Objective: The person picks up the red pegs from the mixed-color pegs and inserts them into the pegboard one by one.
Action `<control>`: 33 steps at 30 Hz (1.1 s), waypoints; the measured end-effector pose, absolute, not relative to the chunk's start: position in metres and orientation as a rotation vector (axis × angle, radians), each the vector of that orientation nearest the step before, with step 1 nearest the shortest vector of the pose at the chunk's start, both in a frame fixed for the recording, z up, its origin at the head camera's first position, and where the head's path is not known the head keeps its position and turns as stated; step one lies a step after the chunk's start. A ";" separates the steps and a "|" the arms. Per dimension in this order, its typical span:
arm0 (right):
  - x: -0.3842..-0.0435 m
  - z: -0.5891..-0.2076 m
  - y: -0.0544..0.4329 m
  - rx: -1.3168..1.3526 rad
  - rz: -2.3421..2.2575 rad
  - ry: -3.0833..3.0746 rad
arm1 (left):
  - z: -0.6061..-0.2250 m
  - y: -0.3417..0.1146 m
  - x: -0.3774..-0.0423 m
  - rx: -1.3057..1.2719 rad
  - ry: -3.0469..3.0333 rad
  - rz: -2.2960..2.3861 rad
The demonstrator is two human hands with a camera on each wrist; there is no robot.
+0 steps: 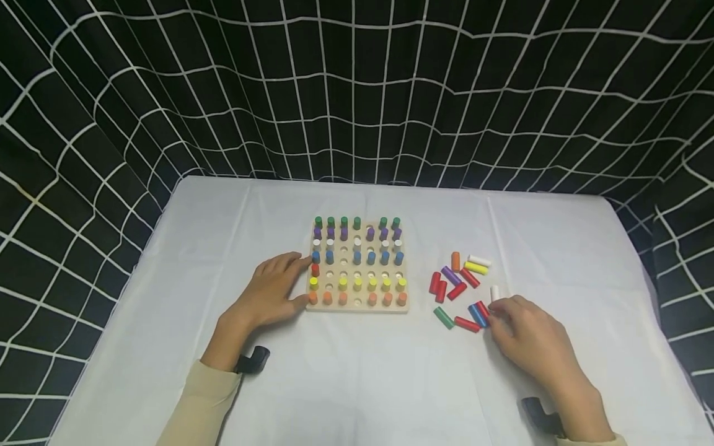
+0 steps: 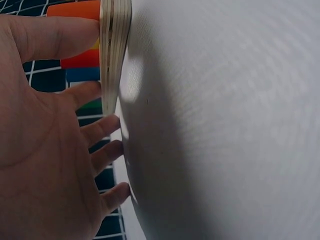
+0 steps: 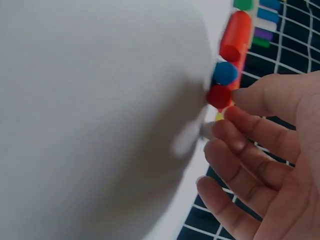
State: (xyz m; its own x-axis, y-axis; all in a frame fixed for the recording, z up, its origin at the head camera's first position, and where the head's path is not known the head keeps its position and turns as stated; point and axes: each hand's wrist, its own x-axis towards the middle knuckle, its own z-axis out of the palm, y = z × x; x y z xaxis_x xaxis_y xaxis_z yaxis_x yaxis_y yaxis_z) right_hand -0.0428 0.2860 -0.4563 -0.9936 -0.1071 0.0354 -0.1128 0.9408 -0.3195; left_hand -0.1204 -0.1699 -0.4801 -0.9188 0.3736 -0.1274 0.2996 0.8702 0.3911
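A wooden peg board [image 1: 357, 310] carries rows of upright coloured pegs, with some holes bare. My left hand [image 1: 270, 294] rests at its left side; thumb and index finger touch the board's edge [image 2: 114, 55], the other fingers spread on the cloth. Over the loose pegs at the right, my right hand [image 1: 532, 337] has its fingers loosely bent. Its thumb tip is at the end of a red peg [image 3: 219, 96], beside a blue peg [image 3: 225, 73]. A white peg [image 1: 494, 293] lies by the fingertips, partly covered. No peg is clearly gripped.
Loose pegs lie scattered right of the board, among them a green peg [image 1: 444, 318], a purple peg [image 1: 451, 275], a yellow peg [image 1: 476, 268] and several red ones. White cloth [image 1: 357, 378] covers the table. Black curtain with white netting [image 1: 357, 93] surrounds it.
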 end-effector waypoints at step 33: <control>-0.042 -0.449 0.289 0.002 0.445 -3.092 | -0.478 -0.171 -0.122 0.529 2.845 0.543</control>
State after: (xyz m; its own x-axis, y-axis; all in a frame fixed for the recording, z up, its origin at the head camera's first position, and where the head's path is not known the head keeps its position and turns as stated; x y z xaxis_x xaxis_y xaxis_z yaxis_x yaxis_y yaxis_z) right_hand -0.0421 0.2895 -0.4487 -0.9998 0.0014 0.0181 -0.0037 0.9594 -0.2819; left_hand -0.1222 -0.1713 -0.4776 -0.9168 0.3798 -0.1236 0.3077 0.8688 0.3879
